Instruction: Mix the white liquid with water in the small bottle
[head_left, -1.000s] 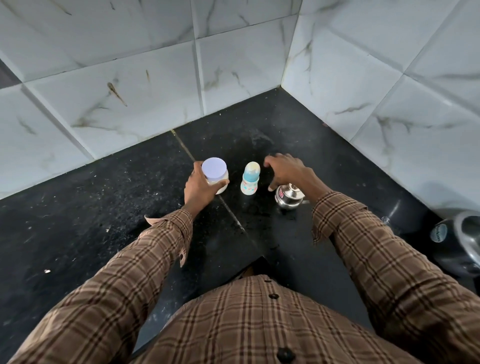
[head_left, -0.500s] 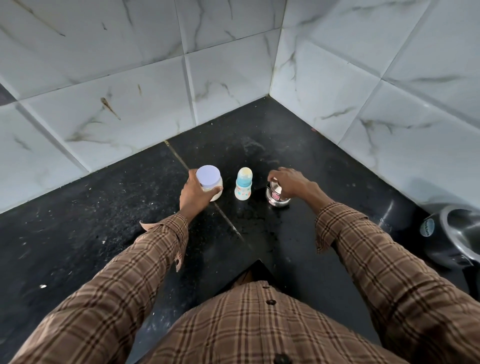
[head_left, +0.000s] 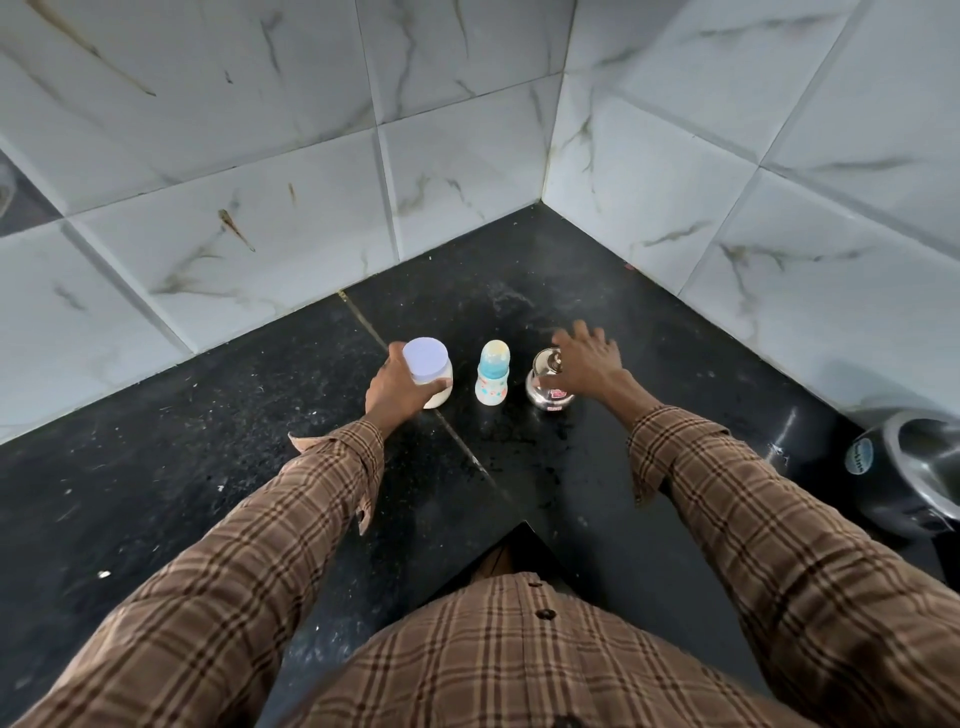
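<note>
Black stone counter (head_left: 208, 493), tiled corner behind, is bearing three items in a row: left hand (head_left: 395, 389) gripping lidded jar of white liquid (head_left: 431, 371); small bottle (head_left: 492, 373) standing capped between; right hand (head_left: 587, 358) hovering spread over steel pot (head_left: 545, 382). Advisable: uncapping bottle first, steadying jar upright.

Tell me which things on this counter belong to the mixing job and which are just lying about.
For the job:
- jar of white liquid, gripped by the left hand
- small bottle, standing capped between the other two
- steel pot, lidded, perhaps the water; the right hand hovers open over it

Lying about:
- steel appliance at the right edge
- counter with scattered specks
</note>
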